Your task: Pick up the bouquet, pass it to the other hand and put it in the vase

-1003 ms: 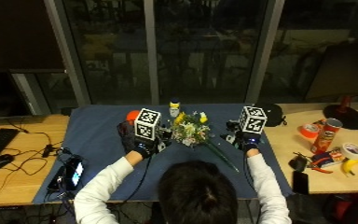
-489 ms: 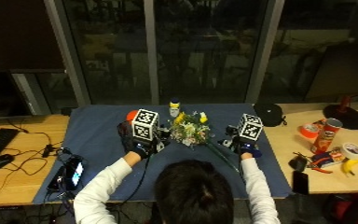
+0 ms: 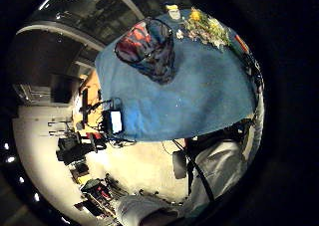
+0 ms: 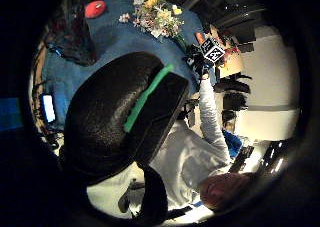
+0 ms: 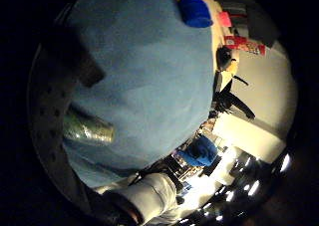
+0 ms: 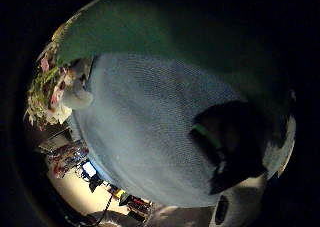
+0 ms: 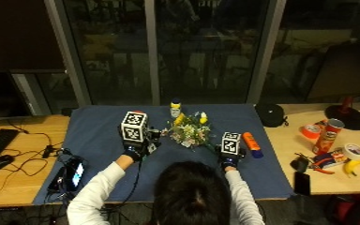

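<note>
You sit at a table covered with a blue cloth [image 7: 105, 164], and both your hands are over it. The bouquet [image 7: 189, 132] lies on the cloth between your hands, with the flower heads away from you and the green stems running toward your right hand [image 7: 230, 157].

Your right hand is low, close over the stem end. In the right thumb side palm view a broad green stem [image 6: 165, 32] fills the space next to the palm, and your thumb [image 6: 235, 147] is curled near it, but I cannot tell if the fingers already close around the stems.

Your left hand [image 7: 133, 151] is beside the flower heads and holds nothing; its thumb [image 4: 120, 117] is relaxed in the left thumb side palm view. The vase [image 3: 149, 49], dark and patterned, stands on the cloth close to this hand; in the outside view the hand covers it.

In my judgement the task is only at the beginning: the bouquet is not lifted yet. The picking up, the passing to your left hand and the placing in the vase all remain.
</note>
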Tool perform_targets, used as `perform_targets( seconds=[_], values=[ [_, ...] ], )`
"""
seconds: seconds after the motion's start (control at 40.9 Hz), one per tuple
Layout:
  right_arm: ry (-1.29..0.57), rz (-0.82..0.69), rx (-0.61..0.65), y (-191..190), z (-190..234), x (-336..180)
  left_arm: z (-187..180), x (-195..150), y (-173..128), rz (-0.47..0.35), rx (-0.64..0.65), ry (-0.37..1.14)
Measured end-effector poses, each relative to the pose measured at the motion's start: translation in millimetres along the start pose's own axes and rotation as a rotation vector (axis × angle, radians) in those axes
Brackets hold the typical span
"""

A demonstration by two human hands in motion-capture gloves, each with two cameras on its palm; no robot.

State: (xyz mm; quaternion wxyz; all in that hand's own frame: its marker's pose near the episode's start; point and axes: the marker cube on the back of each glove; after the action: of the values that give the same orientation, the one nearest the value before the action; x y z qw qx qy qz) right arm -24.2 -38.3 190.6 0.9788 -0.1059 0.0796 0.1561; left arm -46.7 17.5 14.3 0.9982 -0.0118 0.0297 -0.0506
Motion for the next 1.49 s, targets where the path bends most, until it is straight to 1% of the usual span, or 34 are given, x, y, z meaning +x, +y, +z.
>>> perform_targets(
  seconds=[0.049, 0.147, 0.245, 0.367, 0.416, 0.538, 0.587, 0.66, 0.758, 0.856, 0.93, 1.003, 1.101, 1.174, 1.223, 1.272, 1.321, 1.419, 1.492],
  values=[
    [-0.001, 0.022, 0.026, -2.6, -3.0, 0.1, 2.6, -1.4, 1.2, -0.005, -0.006, 0.004],
    [-0.075, 0.028, 0.159, -15.2, -12.9, 3.3, 6.2, -3.3, 2.8, -0.026, -0.001, 0.004],
    [-0.224, 0.025, 0.225, -27.9, -16.7, 8.4, 4.6, -4.4, 4.2, -0.054, 0.022, 0.007],
    [-0.489, 0.025, 0.38, -43.2, -31.2, 11.4, 2.4, -2.3, 1.7, -0.058, 0.035, 0.083],
    [-0.633, 0.011, 0.412, -44.4, -42.8, 10.2, 2.8, -0.1, -1.4, -0.057, 0.036, 0.124],
    [-0.963, -0.01, 0.344, -28.7, -76.3, 2.1, 6.1, 6.3, -19.6, -0.077, 0.093, 0.244],
    [-1.071, -0.026, 0.348, -22.6, -94.7, -1.0, 6.3, 10.2, -29.1, -0.086, 0.127, 0.301],
    [-1.234, -0.093, 0.404, -16.8, -127.4, -6.8, 5.9, 20.0, -46.4, -0.089, 0.167, 0.427],
    [-1.386, -0.195, 0.535, -11.6, -164.9, -14.3, 8.6, 35.2, -73.2, -0.08, 0.206, 0.621],
    [-1.461, -0.222, 0.582, -1.0, -181.4, -24.4, 6.7, 57.6, -92.0, -0.064, 0.232, 0.768],
    [-1.479, -0.224, 0.614, 5.6, -185.6, -34.4, 6.1, 78.9, -107.4, -0.038, 0.246, 0.846],
    [-1.49, -0.236, 0.602, 11.9, -183.9, -45.8, 3.1, 99.3, -118.0, -0.014, 0.252, 0.891],
    [-1.526, -0.34, 0.552, 32.3, -184.9, -68.1, -6.8, 128.0, -128.5, 0.015, 0.262, 0.952],
    [-1.515, -0.366, 0.557, 43.4, -181.8, -85.4, -18.5, 150.2, -133.7, 0.037, 0.291, 0.991],
    [-1.483, -0.324, 0.565, 46.0, -175.1, -98.3, -27.7, 165.5, -135.9, 0.042, 0.318, 1.019],
    [-1.424, -0.246, 0.59, 45.2, -166.1, -109.9, -34.3, 178.3, -138.8, 0.045, 0.348, 1.045],
    [-1.385, -0.225, 0.615, 46.8, -158.7, -121.4, -39.1, 188.4, -141.1, 0.049, 0.378, 1.066],
    [-1.452, -0.383, 0.588, 63.0, -151.9, -151.4, -41.2, 199.4, -146.4, 0.036, 0.442, 1.113],
    [-1.486, -0.465, 0.6, 65.4, -149.1, -165.4, -36.1, 194.2, -154.4, -0.021, 0.517, 1.171]
  ],
)
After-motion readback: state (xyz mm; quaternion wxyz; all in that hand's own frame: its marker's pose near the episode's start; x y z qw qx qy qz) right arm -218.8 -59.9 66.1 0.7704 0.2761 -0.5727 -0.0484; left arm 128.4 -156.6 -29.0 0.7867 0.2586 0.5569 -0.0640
